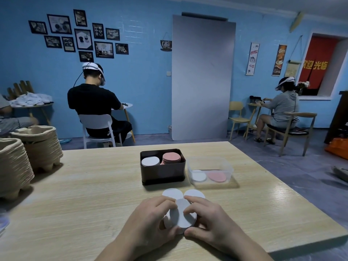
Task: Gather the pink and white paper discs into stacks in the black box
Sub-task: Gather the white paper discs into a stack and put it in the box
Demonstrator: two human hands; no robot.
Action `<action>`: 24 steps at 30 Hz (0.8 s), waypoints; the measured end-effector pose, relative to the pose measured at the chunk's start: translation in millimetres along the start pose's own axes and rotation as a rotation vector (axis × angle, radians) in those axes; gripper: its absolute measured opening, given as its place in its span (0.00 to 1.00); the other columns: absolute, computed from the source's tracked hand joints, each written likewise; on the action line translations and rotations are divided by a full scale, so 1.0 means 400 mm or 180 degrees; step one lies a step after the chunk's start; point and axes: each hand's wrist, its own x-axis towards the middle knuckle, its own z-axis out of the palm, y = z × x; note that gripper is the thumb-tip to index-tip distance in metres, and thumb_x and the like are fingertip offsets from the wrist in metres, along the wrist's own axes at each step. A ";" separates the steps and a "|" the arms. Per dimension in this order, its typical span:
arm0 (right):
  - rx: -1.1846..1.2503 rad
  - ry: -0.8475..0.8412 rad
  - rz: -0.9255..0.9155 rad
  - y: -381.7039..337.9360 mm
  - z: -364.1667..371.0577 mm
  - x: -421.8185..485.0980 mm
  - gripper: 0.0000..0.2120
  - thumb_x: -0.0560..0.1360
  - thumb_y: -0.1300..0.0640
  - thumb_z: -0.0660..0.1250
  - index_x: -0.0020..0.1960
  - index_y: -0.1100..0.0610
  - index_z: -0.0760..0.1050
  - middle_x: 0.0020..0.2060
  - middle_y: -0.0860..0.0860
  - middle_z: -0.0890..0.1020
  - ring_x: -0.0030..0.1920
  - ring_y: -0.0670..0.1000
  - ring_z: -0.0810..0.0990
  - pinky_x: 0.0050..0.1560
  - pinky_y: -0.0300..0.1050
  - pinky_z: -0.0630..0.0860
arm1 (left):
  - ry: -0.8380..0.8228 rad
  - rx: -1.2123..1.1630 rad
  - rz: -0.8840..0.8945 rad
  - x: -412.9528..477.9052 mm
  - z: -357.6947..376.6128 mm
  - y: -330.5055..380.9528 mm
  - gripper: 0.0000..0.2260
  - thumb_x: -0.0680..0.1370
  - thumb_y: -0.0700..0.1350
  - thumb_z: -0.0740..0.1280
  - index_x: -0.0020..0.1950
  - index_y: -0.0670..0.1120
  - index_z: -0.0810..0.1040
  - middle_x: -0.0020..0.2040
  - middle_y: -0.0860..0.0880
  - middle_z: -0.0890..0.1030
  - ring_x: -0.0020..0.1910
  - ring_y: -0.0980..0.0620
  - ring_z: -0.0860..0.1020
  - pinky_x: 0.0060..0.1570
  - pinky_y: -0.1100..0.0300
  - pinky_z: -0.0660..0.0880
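Hands are resting together on the wooden table [94, 185]: left hand [150, 219] and right hand [209, 221] are each curling fingers round a pile of white discs [181, 215]. Two loose white discs [172, 193] are lying just beyond, and the black box [162, 174] behind is holding a white stack [150, 161] beside a pink stack [171, 158].

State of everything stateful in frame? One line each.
Black box: open, two stacks inside.
White stack: in box, left.
Pink stack: in box, right, taller.
Tub: open, lidless.
Tub discs: one white, one pink, flat.
Loose discs: two, flat on table.
Held discs: white, between both hands.
Left hand: grips held discs.
Right hand: grips held discs.
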 end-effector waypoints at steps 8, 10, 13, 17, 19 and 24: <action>0.0075 0.0266 -0.0087 -0.008 0.003 -0.008 0.15 0.76 0.36 0.69 0.50 0.47 0.75 0.68 0.42 0.74 0.52 0.46 0.82 0.46 0.41 0.80 | 0.0026 -0.0165 0.0009 0.004 0.002 -0.003 0.19 0.73 0.65 0.73 0.55 0.54 0.81 0.58 0.58 0.82 0.50 0.56 0.80 0.45 0.60 0.78; 0.0121 0.0279 -0.0072 -0.003 0.005 -0.010 0.13 0.75 0.39 0.71 0.50 0.47 0.75 0.68 0.42 0.74 0.52 0.45 0.80 0.44 0.41 0.80 | 0.0025 -0.0242 0.0010 0.005 0.001 -0.003 0.18 0.74 0.66 0.73 0.53 0.54 0.81 0.55 0.58 0.82 0.44 0.57 0.78 0.41 0.59 0.78; 0.0042 0.0258 -0.0068 0.003 0.007 -0.008 0.14 0.74 0.39 0.73 0.50 0.46 0.75 0.69 0.45 0.75 0.57 0.39 0.78 0.49 0.35 0.78 | -0.0003 -0.0257 0.0031 0.004 0.001 -0.005 0.14 0.73 0.61 0.75 0.51 0.54 0.80 0.54 0.58 0.81 0.41 0.57 0.76 0.39 0.59 0.77; -0.0166 0.0147 0.0010 0.002 0.009 -0.006 0.19 0.70 0.34 0.73 0.53 0.43 0.73 0.72 0.45 0.73 0.73 0.39 0.68 0.68 0.40 0.70 | 0.0014 -0.0221 0.0022 0.003 0.000 -0.006 0.12 0.72 0.58 0.75 0.49 0.55 0.80 0.54 0.58 0.81 0.42 0.58 0.77 0.39 0.62 0.76; -0.0218 0.0138 0.0032 -0.001 0.010 -0.006 0.18 0.71 0.34 0.71 0.52 0.43 0.73 0.73 0.45 0.72 0.73 0.41 0.68 0.69 0.42 0.69 | -0.0009 -0.0240 0.0046 0.005 0.001 -0.006 0.12 0.72 0.58 0.75 0.49 0.55 0.80 0.54 0.58 0.81 0.43 0.58 0.77 0.40 0.62 0.75; -0.0305 0.0188 -0.0016 -0.005 0.010 -0.005 0.15 0.72 0.37 0.72 0.49 0.45 0.75 0.70 0.45 0.75 0.70 0.40 0.71 0.65 0.42 0.72 | -0.0102 -0.0251 0.0061 0.006 0.001 -0.007 0.11 0.72 0.57 0.77 0.49 0.55 0.80 0.55 0.57 0.81 0.43 0.57 0.77 0.40 0.62 0.75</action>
